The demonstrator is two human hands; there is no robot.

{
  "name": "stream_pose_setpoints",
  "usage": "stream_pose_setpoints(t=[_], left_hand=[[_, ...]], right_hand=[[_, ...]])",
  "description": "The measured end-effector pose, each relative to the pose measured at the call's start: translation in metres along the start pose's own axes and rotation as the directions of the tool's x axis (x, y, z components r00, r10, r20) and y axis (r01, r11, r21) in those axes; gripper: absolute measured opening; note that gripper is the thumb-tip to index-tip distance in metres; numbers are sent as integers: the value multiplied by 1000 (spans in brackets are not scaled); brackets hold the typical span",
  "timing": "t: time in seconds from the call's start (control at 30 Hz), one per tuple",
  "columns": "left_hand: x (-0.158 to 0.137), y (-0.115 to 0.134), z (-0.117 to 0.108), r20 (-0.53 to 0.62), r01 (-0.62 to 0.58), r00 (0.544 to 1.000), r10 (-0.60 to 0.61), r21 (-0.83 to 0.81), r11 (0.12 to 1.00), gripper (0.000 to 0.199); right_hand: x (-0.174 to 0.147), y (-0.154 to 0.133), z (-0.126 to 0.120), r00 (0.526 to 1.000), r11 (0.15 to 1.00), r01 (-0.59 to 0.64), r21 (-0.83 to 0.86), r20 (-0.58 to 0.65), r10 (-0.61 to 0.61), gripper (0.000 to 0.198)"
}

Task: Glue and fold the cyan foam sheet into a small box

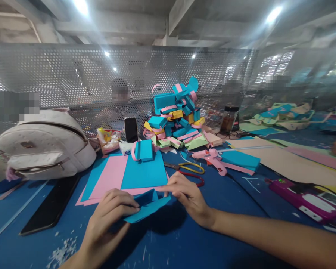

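Note:
My left hand (pixel 112 215) is closed around the left end of a folded blue paper piece (pixel 149 209), held just above the blue table. The piece looks like a small box or bag, its open side facing up. At its right end, my right hand (pixel 189 196) has its fingers closed together at the paper's edge. Behind the hands lie stacked blue and pink paper sheets (pixel 144 173), with a finished-looking blue paper bag with a pink handle (pixel 144 150) on top. Scissors (pixel 186 168) with yellow and red handles lie beyond my right hand.
A pink glue gun (pixel 212 158) rests right of the scissors, its cord running forward. A purple power strip (pixel 305 201) is at right. A heap of paper bags (pixel 179 119) stands behind. White backpack (pixel 47 145) and black tablet-like slab (pixel 52 205) are left.

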State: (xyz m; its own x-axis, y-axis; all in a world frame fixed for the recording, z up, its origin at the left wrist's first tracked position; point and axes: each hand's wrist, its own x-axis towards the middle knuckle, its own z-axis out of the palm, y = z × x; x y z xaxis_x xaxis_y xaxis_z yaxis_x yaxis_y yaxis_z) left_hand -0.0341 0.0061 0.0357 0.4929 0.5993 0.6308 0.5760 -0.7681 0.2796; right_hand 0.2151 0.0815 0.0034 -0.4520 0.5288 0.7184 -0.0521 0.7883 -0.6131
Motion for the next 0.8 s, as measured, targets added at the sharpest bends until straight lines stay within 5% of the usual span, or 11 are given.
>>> stream_pose_setpoints(t=[0.43,0.8], left_hand=[[-2,-3,1,-26,-7,1000,7,-3,1000,23],[-5,-7,3,-66,101,992,-105,-57,993,21]], right_hand=[[2,8,1,989,991,-127,35,-77,129,31],[4,5,2,983,986,-156,56,-91,161,26]])
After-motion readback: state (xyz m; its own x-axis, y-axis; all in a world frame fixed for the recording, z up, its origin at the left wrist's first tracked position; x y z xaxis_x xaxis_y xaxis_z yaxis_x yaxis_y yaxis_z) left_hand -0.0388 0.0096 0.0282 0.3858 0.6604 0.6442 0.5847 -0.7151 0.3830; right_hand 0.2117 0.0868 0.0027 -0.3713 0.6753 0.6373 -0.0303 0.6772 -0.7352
